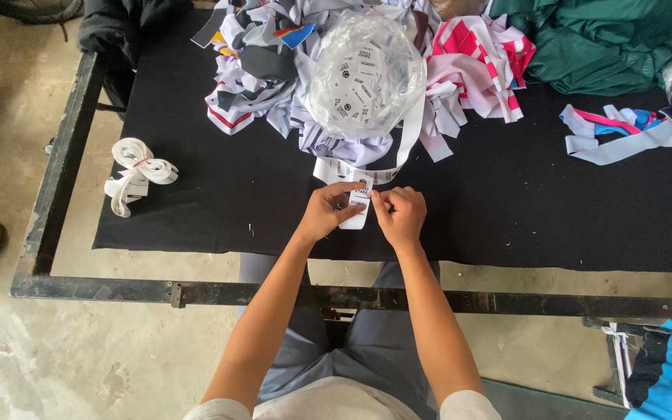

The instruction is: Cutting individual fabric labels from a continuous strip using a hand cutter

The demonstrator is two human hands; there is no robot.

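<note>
Both my hands meet over the black cloth (507, 210) near its front edge. My left hand (326, 211) and my right hand (402, 215) pinch a small white printed label (358, 205) between their fingertips. The label stands upright on the cloth, partly covered by my fingers. Just behind it lies a strip of more white labels (351, 170). A clear plastic bag (365, 74) full of small printed tags sits behind that, on a heap of striped fabric strips (258, 70).
A bundle of white ribbon (135, 173) tied with a red band lies at the cloth's left edge. Pink and white strips (480, 58), dark green fabric (608, 43) and coloured strips (624, 132) lie at the back right. A black metal frame (196, 293) borders the table.
</note>
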